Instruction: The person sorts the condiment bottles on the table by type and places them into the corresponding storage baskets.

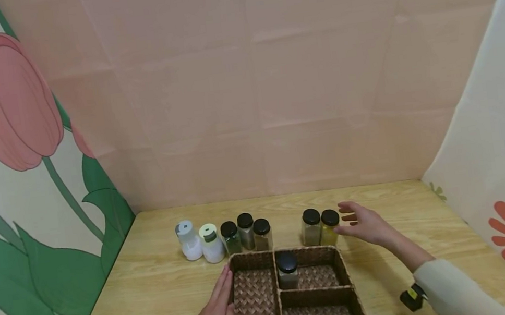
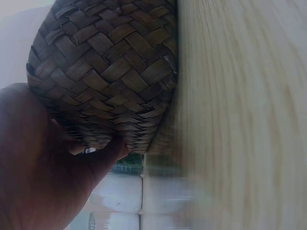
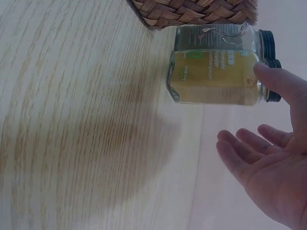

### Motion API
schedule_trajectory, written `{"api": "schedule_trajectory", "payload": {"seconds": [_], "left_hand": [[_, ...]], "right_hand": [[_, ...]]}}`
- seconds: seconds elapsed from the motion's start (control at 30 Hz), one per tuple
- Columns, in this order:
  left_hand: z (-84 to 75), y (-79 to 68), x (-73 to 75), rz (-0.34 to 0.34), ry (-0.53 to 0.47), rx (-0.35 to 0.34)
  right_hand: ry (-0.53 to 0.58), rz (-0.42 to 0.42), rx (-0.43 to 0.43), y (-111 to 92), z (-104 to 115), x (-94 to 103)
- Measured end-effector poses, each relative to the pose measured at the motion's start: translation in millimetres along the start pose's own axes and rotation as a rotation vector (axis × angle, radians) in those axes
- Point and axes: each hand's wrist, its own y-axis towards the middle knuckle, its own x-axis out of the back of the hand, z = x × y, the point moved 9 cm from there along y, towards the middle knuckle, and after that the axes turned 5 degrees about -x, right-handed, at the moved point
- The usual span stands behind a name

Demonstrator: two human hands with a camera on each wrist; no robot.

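We see the work at a basket [image 1: 254,304], which serves as the landmark for all places. We judge the step in hand to be a reach for the yellow jar [image 1: 330,234], which stands on the table [image 1: 128,304] just beyond the basket's far right part, beside a brown jar [image 1: 311,230] on its left. The right hand [image 1: 360,224] is beyond the basket's far right corner, its fingers spread and gently bent, the thumb well apart from them and holding nothing. In the right wrist view the thumb overlaps the yellow jar's top, though we cannot tell whether it touches. The next move, in our judgement, calls for bringing the fingers round the far side so that they meet the thumb. The left hand [image 1: 212,312] lies at the basket's left wall, fingers nearly straight and touching it, which we take to be steadying. Within the basket, a dark-lidded jar [image 1: 288,276] stands at the left end of the far right compartment. Beyond its far left corner we note three black-capped jars [image 1: 247,236] and, farther left, two white bottles [image 1: 213,249].
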Motion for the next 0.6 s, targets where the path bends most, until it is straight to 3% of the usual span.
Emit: {"api": "schedule_trajectory", "payload": {"seconds": [0.6], "left_hand": [[0.9, -0.1, -0.7, -0.001, -0.011, -0.001]], "right_hand": [[0.016, 0.024, -0.005, 8, -6, -15.6]]}}
